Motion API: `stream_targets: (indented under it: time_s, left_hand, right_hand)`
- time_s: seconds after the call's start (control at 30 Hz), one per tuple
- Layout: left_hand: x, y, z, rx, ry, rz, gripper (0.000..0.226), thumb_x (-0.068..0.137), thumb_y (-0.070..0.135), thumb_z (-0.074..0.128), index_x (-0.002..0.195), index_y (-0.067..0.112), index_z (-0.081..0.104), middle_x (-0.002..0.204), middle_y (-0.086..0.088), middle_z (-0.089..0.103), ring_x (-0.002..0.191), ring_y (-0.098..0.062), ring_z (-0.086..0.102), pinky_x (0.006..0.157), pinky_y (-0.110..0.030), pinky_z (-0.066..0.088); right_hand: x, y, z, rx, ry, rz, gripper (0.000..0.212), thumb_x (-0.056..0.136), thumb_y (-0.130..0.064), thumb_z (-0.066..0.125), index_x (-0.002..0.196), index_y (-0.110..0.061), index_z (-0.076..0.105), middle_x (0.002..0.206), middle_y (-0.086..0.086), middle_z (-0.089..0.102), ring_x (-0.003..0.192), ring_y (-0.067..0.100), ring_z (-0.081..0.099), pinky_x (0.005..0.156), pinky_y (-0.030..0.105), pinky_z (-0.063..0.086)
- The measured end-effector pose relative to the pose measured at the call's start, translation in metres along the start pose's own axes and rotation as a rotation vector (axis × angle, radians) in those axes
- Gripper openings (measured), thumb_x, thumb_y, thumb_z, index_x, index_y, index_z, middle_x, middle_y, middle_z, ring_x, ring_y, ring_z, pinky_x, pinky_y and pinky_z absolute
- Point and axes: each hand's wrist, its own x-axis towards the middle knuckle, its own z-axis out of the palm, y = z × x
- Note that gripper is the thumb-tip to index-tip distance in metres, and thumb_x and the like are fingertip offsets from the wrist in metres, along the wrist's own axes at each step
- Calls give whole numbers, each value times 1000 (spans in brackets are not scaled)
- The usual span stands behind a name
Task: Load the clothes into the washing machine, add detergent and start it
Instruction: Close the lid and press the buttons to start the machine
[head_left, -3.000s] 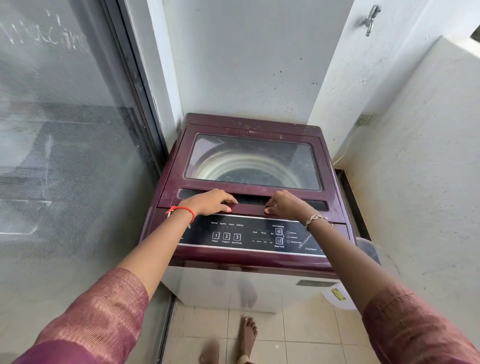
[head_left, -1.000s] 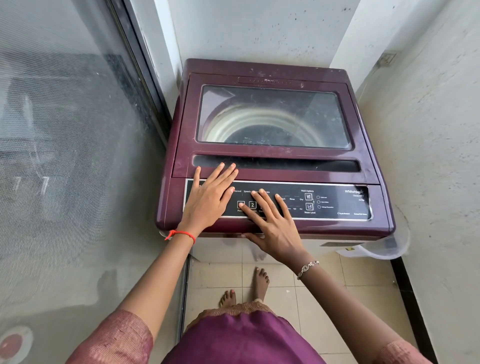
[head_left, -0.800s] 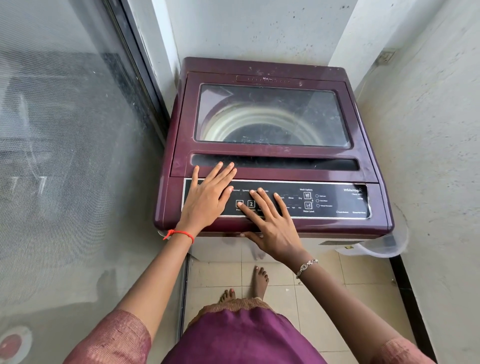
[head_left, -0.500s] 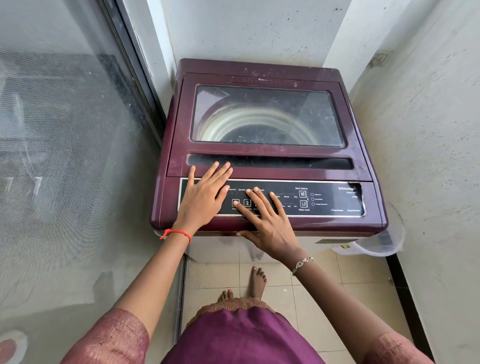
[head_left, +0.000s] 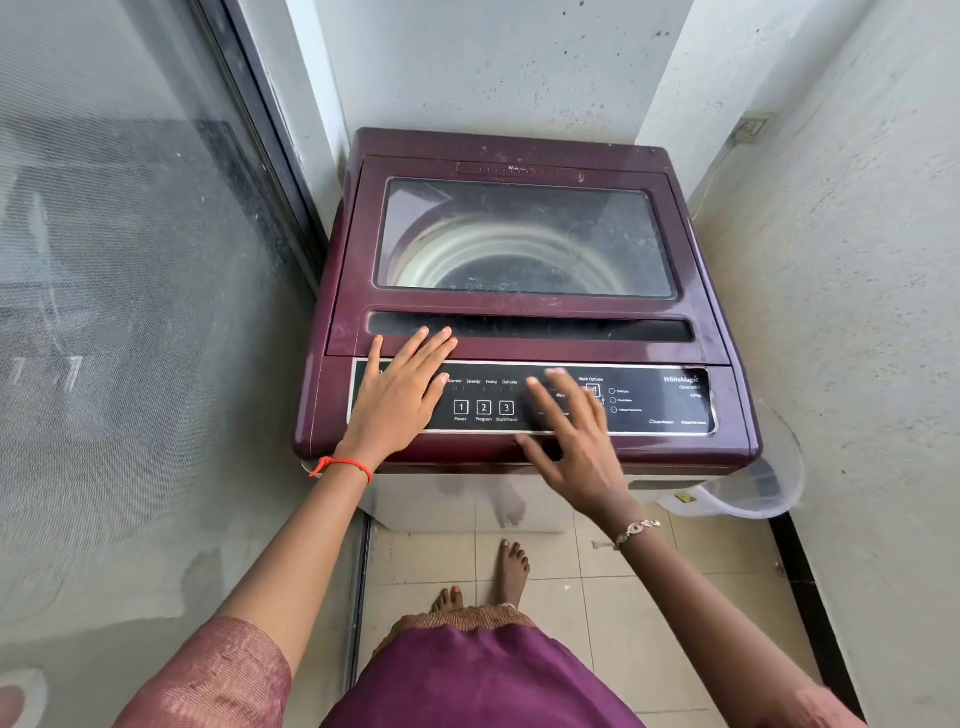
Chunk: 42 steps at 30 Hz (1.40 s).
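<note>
A maroon top-loading washing machine (head_left: 519, 150) stands in a narrow corner, its glass lid (head_left: 524, 239) shut with the drum visible beneath. Along its front runs a black control panel (head_left: 660, 402) with buttons 1, 2 and 3 (head_left: 483, 408). My left hand (head_left: 400, 395) lies flat and open on the panel's left end, fingertips reaching the lid's front edge. My right hand (head_left: 571, 431), blurred and with spread fingers, hovers over the middle of the panel, right of the three buttons. No clothes or detergent show outside the machine.
A glass sliding door (head_left: 130, 312) with mesh fills the left side. Rough white walls close in behind and on the right. A clear plastic tub (head_left: 753, 488) sits on the tiled floor at the machine's right front corner. My bare feet (head_left: 511, 566) stand on the tiles.
My right hand has slid right from buttons 1-3 to the panel's middle, uncovering them. Three seconds ago both hands were on the lid's front edge. My left hand stays put.
</note>
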Motion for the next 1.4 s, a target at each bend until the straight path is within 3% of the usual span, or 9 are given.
stream_targets:
  time_s: [0.2,0.4,0.6,0.8,1.4]
  left_hand:
    - [0,1,1,36,-20,-10,54,94,39,12,144,25,28,152,11,27,142,-10,20,114,-53,10]
    - [0,1,2,38,-21,-12,52,96,39,14,145,26,26,152,13,24,142,-7,16,114,-51,5]
    - [0,7,4,45,-11,-50,51,96,36,17,144,23,29,152,11,27,142,-12,22,112,-56,12]
    - [-3,13,7,21,8,-99,49,96,33,19,144,25,29,151,14,25,142,-10,21,114,-53,8]
    - [-1,17,9,-50,90,-130,43,96,25,35,138,22,42,146,12,34,140,-10,26,115,-53,12]
  right_hand:
    - [-14,43,-21,-1,67,157,50,98,-43,29,129,-10,50,127,16,45,125,27,35,104,42,34]
    - [-8,55,-25,2,78,120,40,97,-30,36,114,-5,63,109,15,56,111,26,45,92,41,42]
    - [-1,59,-22,-46,148,87,30,92,-19,45,104,-3,68,98,14,59,99,22,45,84,35,39]
    - [5,51,-17,-97,236,105,24,88,-17,47,84,-2,66,87,15,59,84,22,42,74,32,31]
    - [4,55,0,-242,339,62,29,91,-14,43,86,0,68,82,20,63,92,30,50,75,39,36]
